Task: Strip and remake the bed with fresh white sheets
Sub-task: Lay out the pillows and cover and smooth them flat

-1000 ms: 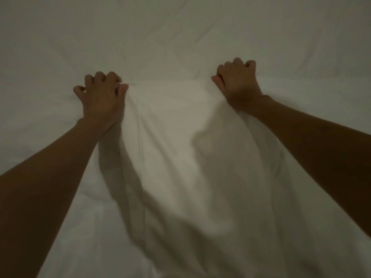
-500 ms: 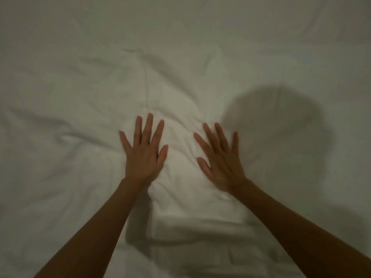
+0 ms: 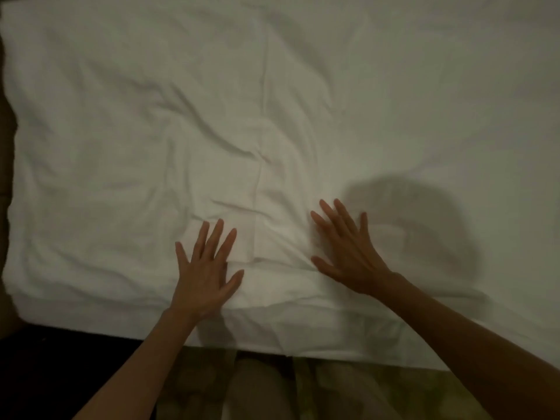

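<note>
A white sheet (image 3: 272, 101) covers the bed and fills most of the view, creased in the middle, with a fold line running down its centre. My left hand (image 3: 204, 275) lies flat on the sheet near the bed's near edge, fingers straight and spread. My right hand (image 3: 345, 250) rests flat on the sheet a little farther in and to the right, fingers also spread. Neither hand holds any cloth. The sheet's near edge (image 3: 303, 347) hangs over the side of the bed in front of me.
Dark floor (image 3: 60, 374) lies below the bed at the lower left. My legs in patterned green cloth (image 3: 333, 395) stand against the near edge. A dark strip (image 3: 4, 177) runs along the bed's left side. My head's shadow (image 3: 424, 231) falls right of my right hand.
One second ago both hands gripped a raised fold of sheet. They let go, flattened onto the sheet and have slid back toward the near edge; the view has widened.
</note>
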Available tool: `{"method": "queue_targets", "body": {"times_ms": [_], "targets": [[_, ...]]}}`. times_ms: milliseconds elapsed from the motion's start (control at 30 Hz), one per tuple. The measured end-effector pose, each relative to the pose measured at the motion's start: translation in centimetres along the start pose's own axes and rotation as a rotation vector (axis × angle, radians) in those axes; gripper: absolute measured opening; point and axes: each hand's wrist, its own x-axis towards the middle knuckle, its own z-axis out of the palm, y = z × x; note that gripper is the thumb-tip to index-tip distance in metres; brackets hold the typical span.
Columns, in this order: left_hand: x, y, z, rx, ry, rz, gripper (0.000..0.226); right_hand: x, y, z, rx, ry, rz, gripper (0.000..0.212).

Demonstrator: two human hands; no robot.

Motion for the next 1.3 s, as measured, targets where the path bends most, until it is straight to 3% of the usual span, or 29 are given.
{"method": "queue_targets", "body": {"times_ms": [133, 200, 333, 433, 500, 567, 667, 767, 833, 967, 1100, 1167, 1300], "targets": [[-4.9, -1.0, 0.3, -0.041, 0.052, -0.009, 0.088, -5.3, -1.5, 0.4, 0.049, 0.118, -0.151, 0.058], [-6.1, -0.6, 0.4, -0.04, 0.134, 0.048, 0.08, -7.4, -1.7, 1.0, -0.048, 0.15, -0.177, 0.053], [-5.3, 2.5, 0.7, 0.033, 0.195, 0.247, 0.063, -9.7, -0.1, 1.2, -0.242, 0.115, -0.049, 0.053], [-2.7, 5.2, 0.7, 0.094, 0.129, 0.274, 0.071, -10.4, 1.8, 0.6, -0.303, 0.104, 0.066, 0.067], [-1.4, 6.0, 0.4, 0.127, 0.067, 0.332, 0.059, -10.6, 2.4, 0.1, -0.316, 0.07, 0.101, 0.066], [-0.8, 6.2, 0.0, 0.151, -0.016, 0.401, 0.048, -10.4, 3.1, -0.6, -0.3, 0.063, 0.135, 0.05], [-1.1, 5.4, -0.2, 0.076, -0.122, 0.458, 0.061, -10.7, 3.8, -1.8, -0.164, 0.079, 0.144, 0.021], [-2.3, 4.1, 0.0, 0.048, -0.195, 0.47, 0.06, -12.6, 2.7, -1.1, 0.007, -0.035, 0.05, 0.011], [-2.9, 3.3, 0.4, 0.028, -0.199, 0.415, 0.054, -14.6, 1.7, 0.7, 0.049, -0.093, 0.065, 0.013], [-3.1, 3.3, 0.4, -0.013, -0.164, 0.34, 0.025, -16.7, 1.8, 2.4, 0.005, -0.056, 0.212, 0.032], [-2.4, 3.7, 0.7, 0.03, -0.18, 0.347, 0.042, -16.0, 1.2, 2.1, -0.077, -0.061, 0.251, 0.03], [-2.5, 3.6, 1.0, 0.046, -0.192, 0.34, 0.046, -15.1, 0.5, 1.7, -0.043, -0.15, 0.277, 0.017], [-3.4, 3.0, 0.8, 0.088, -0.262, 0.212, 0.022, -10.8, -1.0, -0.9, -0.054, -0.56, 0.345, 0.009]]}}
